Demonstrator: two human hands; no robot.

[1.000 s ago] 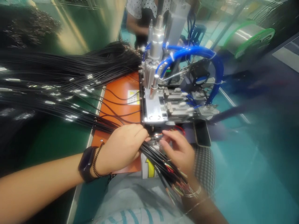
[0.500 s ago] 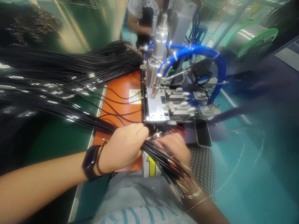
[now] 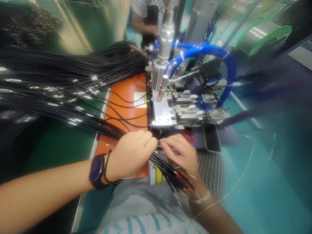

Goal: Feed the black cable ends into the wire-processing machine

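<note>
Cables (image 3: 60,97) are sheathed in black, tipped with silver. A mat (image 3: 126,97) is coloured orange, a bench (image 3: 58,146) green, tubing (image 3: 202,50) blue. A spool (image 3: 264,39) is rimmed in green. A co-worker's shirt (image 3: 143,5) is patterned with black dots on white. A seat (image 3: 212,172) is checked in black and grey.

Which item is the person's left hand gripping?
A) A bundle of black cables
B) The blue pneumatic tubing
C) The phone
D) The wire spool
A: the left hand is closed around the bundle of black cables, which runs out from under its fingers.
</note>
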